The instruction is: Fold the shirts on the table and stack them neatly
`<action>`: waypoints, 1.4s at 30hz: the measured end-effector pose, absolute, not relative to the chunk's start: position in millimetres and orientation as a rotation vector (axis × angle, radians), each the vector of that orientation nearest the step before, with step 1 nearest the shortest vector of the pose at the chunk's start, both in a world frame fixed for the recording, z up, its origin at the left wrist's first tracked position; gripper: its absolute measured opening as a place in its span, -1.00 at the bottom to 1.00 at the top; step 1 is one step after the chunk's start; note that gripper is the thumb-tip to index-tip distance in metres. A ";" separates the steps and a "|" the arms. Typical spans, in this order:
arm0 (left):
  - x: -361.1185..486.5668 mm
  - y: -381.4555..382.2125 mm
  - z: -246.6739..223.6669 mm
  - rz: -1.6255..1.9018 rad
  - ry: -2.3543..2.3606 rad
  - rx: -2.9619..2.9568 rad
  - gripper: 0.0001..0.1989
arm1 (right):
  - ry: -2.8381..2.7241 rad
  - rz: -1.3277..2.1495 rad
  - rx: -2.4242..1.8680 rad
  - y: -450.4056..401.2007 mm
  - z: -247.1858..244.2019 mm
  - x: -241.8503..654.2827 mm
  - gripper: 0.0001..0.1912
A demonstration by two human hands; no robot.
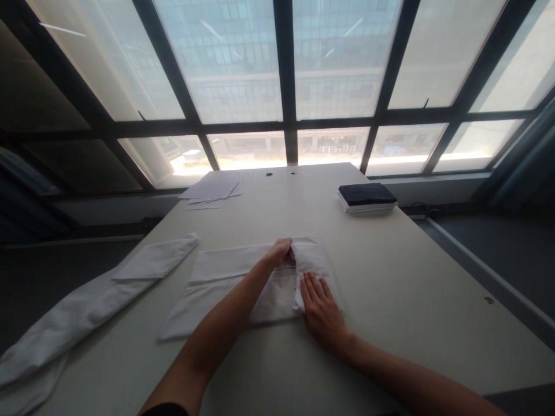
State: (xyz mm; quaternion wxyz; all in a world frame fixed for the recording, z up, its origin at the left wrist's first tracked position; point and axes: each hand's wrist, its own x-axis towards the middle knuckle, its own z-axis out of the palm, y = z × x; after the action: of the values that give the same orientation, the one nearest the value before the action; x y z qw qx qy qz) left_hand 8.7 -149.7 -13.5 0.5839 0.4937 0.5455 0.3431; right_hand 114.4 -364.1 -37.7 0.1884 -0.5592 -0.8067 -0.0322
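Observation:
A white cloth garment lies flat on the white table, its right end folded over toward the middle. My left hand is closed on the far inner edge of this folded flap, and part of its fingers is hidden by the fabric. Flat on the near part of the flap rests my right hand, fingers stretched out and pressing the cloth. A crease runs across the unfolded left part. What kind of garment it is cannot be made out.
Another long white cloth lies along the table's left edge, partly hanging over it. Sheets of paper are at the far left. A folded dark cloth sits on white folded ones at the far right. Windows stand behind the table.

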 end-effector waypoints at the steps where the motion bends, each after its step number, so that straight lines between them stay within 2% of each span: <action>1: 7.4 -149.5 -11.3 0.805 1.307 1.201 -0.76 | -2.278 -0.084 -1.593 -364.3 -38.3 113.3 -0.24; 5: 1.2 -148.2 4.4 0.864 1.462 1.407 -0.83 | -2.319 -0.028 -1.666 -366.6 -39.2 111.1 -0.22; 9: 11.1 -165.0 13.1 0.942 1.427 2.145 -0.62 | -2.331 0.018 -1.698 -367.8 -39.4 109.6 -0.17; 11: 24.3 -181.2 8.5 0.744 1.132 2.626 -0.58 | -2.331 0.060 -1.697 -367.3 -39.4 109.6 -0.13; 13: 37.4 -196.2 -0.6 0.436 0.880 2.841 -0.55 | -2.319 0.115 -1.698 -367.1 -39.2 110.2 -0.10; 16: 46.1 -205.4 -15.1 0.180 0.903 2.867 -0.44 | -2.304 0.185 -1.675 -370.7 -38.8 111.5 -0.08; 23: 30.1 -188.6 -23.6 0.161 1.211 2.787 -0.37 | -2.380 0.405 -1.443 -407.8 -31.5 111.4 0.02; 25: 28.5 -188.3 -23.2 0.170 1.274 2.779 -0.37 | -2.366 0.493 -1.347 -415.2 -23.7 113.5 -0.07; 27: 28.8 -190.4 -23.5 0.189 1.312 2.777 -0.37 | -2.266 0.561 -1.302 -412.0 -13.9 117.9 -0.33; 28: 29.1 -191.6 -24.0 0.201 1.323 2.779 -0.38 | -2.179 0.573 -1.319 -405.1 -9.2 120.6 -0.43; 30: 28.7 -193.3 -25.8 0.229 1.325 2.794 -0.42 | -1.973 0.532 -1.418 -380.1 -1.8 125.8 -0.48; 33: 25.2 -192.6 -30.0 0.230 1.271 2.834 -0.46 | -1.842 0.399 -1.591 -322.9 0.6 129.9 -0.42; 37: 20.8 -188.8 -36.2 0.228 1.205 2.841 -0.36 | -1.925 0.425 -1.778 -249.9 -10.3 135.2 -0.38; 42: 26.3 -190.6 -38.3 0.325 1.226 2.801 -0.42 | -2.006 0.354 -1.928 -210.2 -27.0 159.5 -0.37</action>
State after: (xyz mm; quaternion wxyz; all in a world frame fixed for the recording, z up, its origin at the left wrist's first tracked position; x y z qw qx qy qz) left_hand 26.3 -190.6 -38.3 0.0336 0.9104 0.3985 0.1057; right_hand 159.5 -210.2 -27.0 0.1677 -0.6777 -0.7050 0.1245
